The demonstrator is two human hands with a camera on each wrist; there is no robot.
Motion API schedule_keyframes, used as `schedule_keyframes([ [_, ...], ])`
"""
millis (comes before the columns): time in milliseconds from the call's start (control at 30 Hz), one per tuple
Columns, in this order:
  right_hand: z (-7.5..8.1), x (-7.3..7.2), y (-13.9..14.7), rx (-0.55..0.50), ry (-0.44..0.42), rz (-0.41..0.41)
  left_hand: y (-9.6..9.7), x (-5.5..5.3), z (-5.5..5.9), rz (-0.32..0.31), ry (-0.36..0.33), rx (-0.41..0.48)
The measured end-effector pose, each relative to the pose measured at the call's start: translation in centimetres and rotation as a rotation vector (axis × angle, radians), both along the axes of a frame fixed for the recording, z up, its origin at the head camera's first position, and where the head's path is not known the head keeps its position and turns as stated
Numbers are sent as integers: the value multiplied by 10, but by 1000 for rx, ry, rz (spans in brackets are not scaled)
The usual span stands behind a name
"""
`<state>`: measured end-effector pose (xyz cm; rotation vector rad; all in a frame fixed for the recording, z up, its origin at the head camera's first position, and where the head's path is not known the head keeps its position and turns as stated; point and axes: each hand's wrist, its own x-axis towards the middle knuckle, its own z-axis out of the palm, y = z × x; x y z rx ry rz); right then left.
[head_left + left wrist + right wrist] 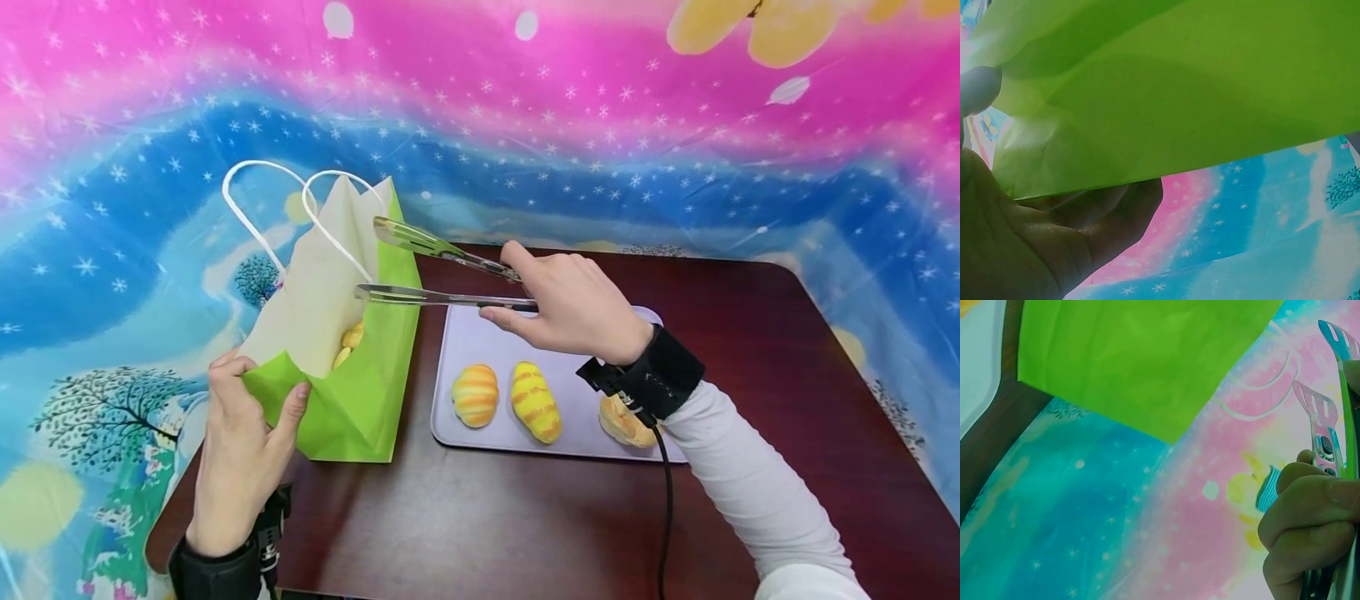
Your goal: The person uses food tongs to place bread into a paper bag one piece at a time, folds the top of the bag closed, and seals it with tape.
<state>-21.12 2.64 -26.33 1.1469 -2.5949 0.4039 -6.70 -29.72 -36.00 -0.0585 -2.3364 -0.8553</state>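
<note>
My left hand [238, 454] pinches the near rim of a green paper bag [371, 392] between thumb and fingers. The bag stands upright with its mouth spread and its white handles [247, 208] raised. Inside, yellowish bread pieces [351, 335] show low in the opening. In my right hand [581, 304] I hold metal tongs [450, 298] from above, their slotted arms spread apart with nothing between them. The tong tips overlap the bag's right side in the head view. Slotted tong ends [1319, 406] also show beside my curled fingers in the right wrist view.
A pale tray [442, 437] lies right of the bag on the dark wooden table [465, 525]. It bears an orange-striped bread [475, 396], a yellow twisted bread [536, 402] and a round bun [624, 419], partly behind my right wrist. A patterned cloth [487, 125] hangs behind.
</note>
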Motion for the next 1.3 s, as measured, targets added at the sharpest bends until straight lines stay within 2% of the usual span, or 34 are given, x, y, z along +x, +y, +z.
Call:
schedule_keyframes([
  [167, -8, -2, 17, -1, -4, -33, 0, 0, -1, -4, -13, 8],
  [433, -21, -3, 49, 11, -60, -111, -1, 0, 0, 7, -27, -7],
  [700, -41, 2, 97, 33, -131, -248, 0, -1, 2, -7, -19, -10],
  [833, -49, 7, 115, 41, -148, -294, 1, 0, 3, 7, -36, -8],
  [1033, -60, 9, 130, 50, -166, -325, 2, 2, 2, 19, -49, 11],
  [1300, -68, 15, 142, 67, -206, -363, 3, 1, -1, 16, -29, 11],
])
